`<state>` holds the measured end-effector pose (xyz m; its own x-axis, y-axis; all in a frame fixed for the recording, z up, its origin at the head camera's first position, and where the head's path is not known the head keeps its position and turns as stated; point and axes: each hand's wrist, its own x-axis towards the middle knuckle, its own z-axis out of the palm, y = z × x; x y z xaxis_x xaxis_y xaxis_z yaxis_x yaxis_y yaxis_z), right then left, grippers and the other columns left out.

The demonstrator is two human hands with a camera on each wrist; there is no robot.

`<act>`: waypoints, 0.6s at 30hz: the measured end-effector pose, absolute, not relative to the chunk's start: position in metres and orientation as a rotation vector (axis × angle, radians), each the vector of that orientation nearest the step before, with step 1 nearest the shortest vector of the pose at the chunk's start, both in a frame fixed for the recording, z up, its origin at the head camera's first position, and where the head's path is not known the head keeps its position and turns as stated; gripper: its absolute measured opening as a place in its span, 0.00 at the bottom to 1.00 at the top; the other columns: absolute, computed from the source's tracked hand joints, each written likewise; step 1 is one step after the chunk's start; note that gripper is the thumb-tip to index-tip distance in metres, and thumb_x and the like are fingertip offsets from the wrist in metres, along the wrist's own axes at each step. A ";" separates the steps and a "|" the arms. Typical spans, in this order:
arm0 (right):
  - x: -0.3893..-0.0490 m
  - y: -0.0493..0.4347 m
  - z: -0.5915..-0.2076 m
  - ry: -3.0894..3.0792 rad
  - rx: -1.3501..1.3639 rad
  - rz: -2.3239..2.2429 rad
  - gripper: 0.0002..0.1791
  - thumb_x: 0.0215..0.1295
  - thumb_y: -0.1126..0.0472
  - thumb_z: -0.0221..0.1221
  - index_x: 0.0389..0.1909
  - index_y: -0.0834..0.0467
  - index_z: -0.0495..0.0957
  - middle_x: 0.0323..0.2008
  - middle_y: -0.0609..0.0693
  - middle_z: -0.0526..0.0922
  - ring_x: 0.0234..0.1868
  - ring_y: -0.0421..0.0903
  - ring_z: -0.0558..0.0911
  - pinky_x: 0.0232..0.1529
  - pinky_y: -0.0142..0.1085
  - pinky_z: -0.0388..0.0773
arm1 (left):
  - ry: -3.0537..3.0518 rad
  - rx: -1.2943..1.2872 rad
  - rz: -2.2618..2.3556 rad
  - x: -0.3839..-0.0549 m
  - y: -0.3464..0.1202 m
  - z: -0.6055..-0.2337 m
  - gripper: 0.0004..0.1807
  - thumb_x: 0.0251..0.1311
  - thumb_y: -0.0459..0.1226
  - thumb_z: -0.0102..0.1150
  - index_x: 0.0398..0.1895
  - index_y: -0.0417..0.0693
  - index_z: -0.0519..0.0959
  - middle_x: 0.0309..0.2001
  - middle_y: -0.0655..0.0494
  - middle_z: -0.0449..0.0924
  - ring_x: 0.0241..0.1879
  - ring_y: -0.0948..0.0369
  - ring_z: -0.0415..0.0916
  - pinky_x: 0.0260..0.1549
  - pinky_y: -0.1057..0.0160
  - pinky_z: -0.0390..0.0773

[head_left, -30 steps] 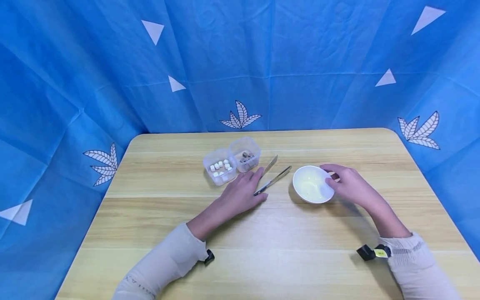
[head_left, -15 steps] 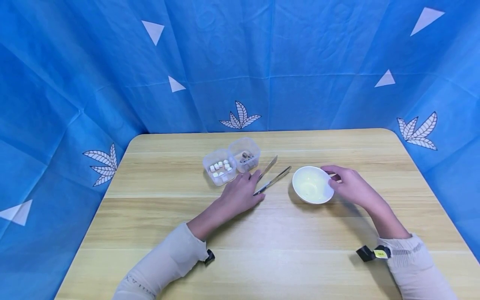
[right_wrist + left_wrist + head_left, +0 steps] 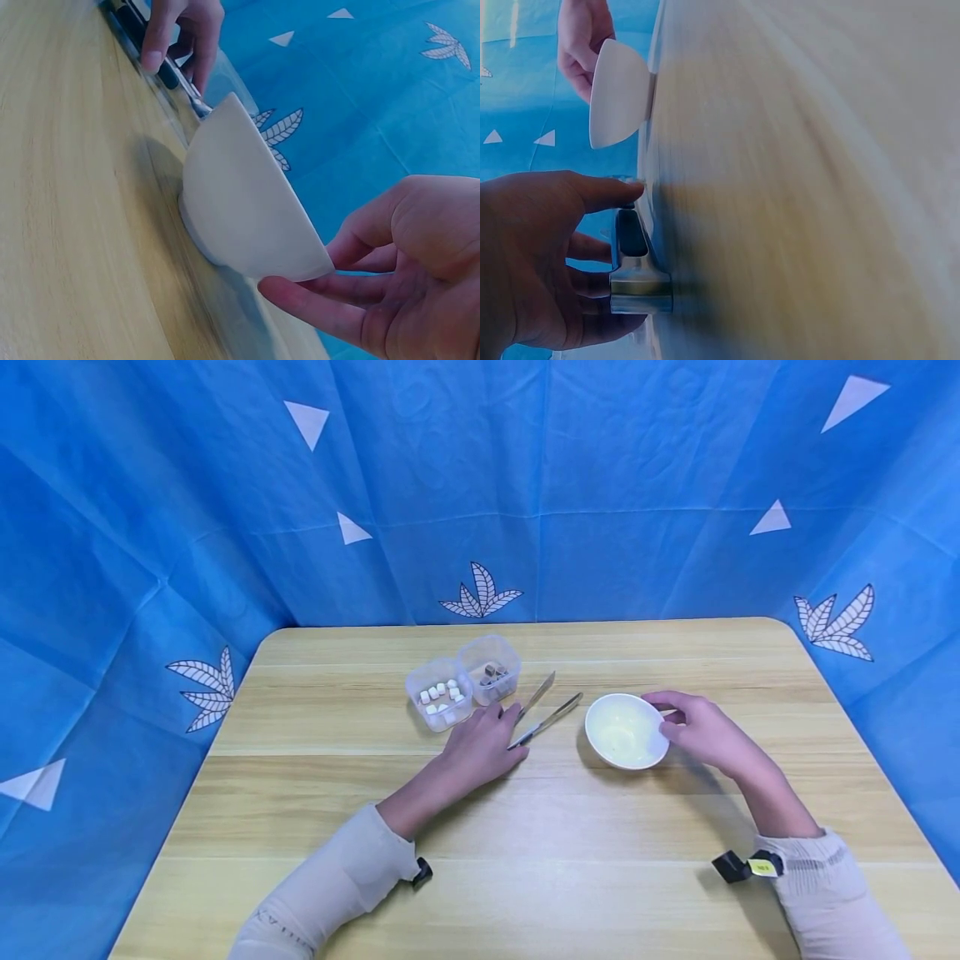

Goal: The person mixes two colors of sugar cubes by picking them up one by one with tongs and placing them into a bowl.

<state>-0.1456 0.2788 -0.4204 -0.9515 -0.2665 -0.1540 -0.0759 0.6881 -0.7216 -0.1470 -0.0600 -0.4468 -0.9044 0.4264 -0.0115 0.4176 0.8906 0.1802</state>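
Narrow gap — tongs left, bowl right.

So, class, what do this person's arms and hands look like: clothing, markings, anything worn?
Both arms wear long, pale greyish sleeves. The left sleeve carries a short line of small dark marks; the right sleeve has dark lines at the cuff. A small black device sits at each wrist, the right one beside a yellow label. Neither left hand nor right hand wears a glove.
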 end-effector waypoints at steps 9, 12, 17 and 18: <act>-0.144 0.278 -0.418 2.612 -0.242 -1.172 0.26 0.68 0.71 0.55 0.68 0.70 0.72 0.60 0.72 0.81 0.55 0.63 0.85 0.40 0.29 0.81 | 3.006 0.676 0.253 -0.149 -0.057 -0.447 0.35 0.65 0.53 0.68 0.70 0.47 0.74 0.50 0.47 0.82 0.41 0.55 0.82 0.24 0.59 0.79; -0.143 0.279 -0.417 2.606 -0.241 -1.181 0.26 0.69 0.71 0.54 0.68 0.70 0.71 0.60 0.72 0.80 0.55 0.62 0.85 0.41 0.30 0.82 | 3.021 0.675 0.262 -0.149 -0.056 -0.448 0.33 0.64 0.52 0.68 0.68 0.47 0.75 0.48 0.48 0.82 0.39 0.55 0.81 0.23 0.59 0.78; -0.143 0.280 -0.418 2.593 -0.236 -1.197 0.26 0.69 0.71 0.54 0.68 0.71 0.71 0.60 0.72 0.80 0.55 0.62 0.85 0.41 0.30 0.82 | 3.043 0.673 0.281 -0.150 -0.054 -0.450 0.29 0.65 0.51 0.68 0.63 0.46 0.78 0.43 0.50 0.82 0.35 0.57 0.79 0.20 0.60 0.75; -0.143 0.280 -0.419 2.590 -0.233 -1.201 0.26 0.69 0.71 0.54 0.68 0.71 0.71 0.61 0.72 0.80 0.55 0.62 0.85 0.41 0.30 0.82 | 3.044 0.673 0.284 -0.150 -0.054 -0.450 0.28 0.65 0.51 0.68 0.62 0.46 0.79 0.43 0.50 0.82 0.35 0.57 0.79 0.20 0.60 0.75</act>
